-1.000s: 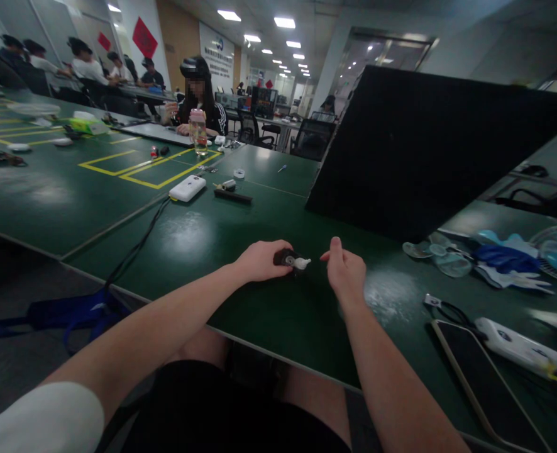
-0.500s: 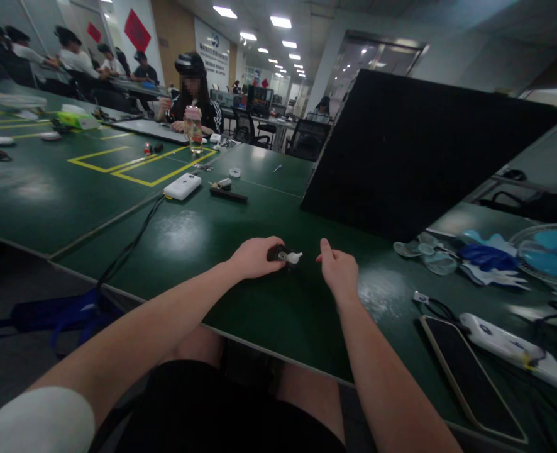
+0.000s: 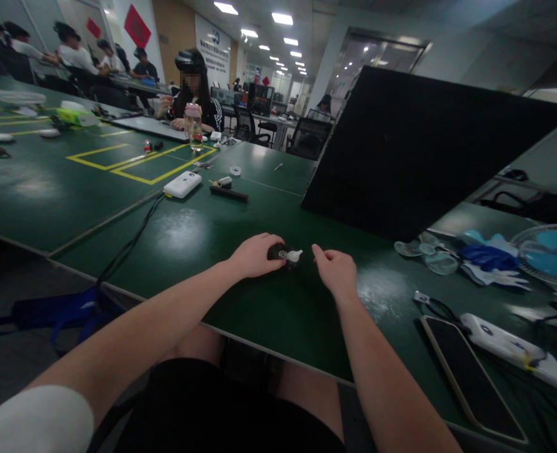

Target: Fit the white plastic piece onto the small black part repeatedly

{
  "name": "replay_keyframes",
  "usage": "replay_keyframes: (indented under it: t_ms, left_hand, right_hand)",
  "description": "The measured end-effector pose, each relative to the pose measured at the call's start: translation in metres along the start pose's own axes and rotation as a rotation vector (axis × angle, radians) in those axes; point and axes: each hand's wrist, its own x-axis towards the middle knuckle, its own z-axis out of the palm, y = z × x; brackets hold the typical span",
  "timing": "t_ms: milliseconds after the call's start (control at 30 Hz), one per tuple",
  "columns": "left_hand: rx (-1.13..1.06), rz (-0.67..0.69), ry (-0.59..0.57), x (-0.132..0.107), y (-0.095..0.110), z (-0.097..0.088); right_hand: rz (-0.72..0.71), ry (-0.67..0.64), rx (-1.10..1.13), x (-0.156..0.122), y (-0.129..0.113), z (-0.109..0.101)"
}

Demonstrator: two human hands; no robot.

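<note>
My left hand (image 3: 254, 255) is closed over a small black object (image 3: 278, 253) with a white tip (image 3: 294, 255), pressing it on the green table (image 3: 193, 233). My right hand (image 3: 336, 272) hovers just right of that white tip. Its thumb and forefinger are pinched together, and I cannot make out anything between them.
A tall black board (image 3: 415, 151) leans behind the hands. A phone (image 3: 467, 377), a white power strip (image 3: 514, 349), blue gloves (image 3: 490, 258) and a fan (image 3: 549, 251) lie to the right. A white power bank (image 3: 182, 184) with cable lies far left. Other people sit at the far tables.
My right hand has crept left towards the white tip of the black object. The left hand stays on the object.
</note>
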Motion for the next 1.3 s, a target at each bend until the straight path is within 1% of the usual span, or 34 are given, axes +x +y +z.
replay_keyframes:
  t_ms: [133,367,600,767,933,1300]
  left_hand:
    - [0.002,-0.002,-0.002,0.0003,-0.0005,0.0006]
    - [0.007,0.004,0.008,0.0007,-0.001,0.0021]
    - [0.013,0.0,0.005,0.0002,0.0005,0.0004]
    - [0.015,-0.019,-0.005,-0.0004,0.0029,-0.0015]
    - [0.008,-0.021,-0.008,0.0001,0.0023,-0.0015]
    - [0.026,-0.011,0.01,0.0013,-0.0009,0.0021]
  right_hand:
    - [0.002,-0.006,0.0,0.0015,0.0016,0.0016]
    - [-0.019,0.021,-0.017,0.0019,0.0011,0.0025]
    - [0.001,-0.022,0.004,0.001,-0.0003,0.0016]
    - [-0.028,-0.014,0.015,-0.0008,-0.0016,0.0011]
    - [-0.007,-0.043,0.047,-0.0021,-0.0027,-0.0001]
    - [-0.031,-0.017,0.017,-0.0011,-0.0023,0.0012]
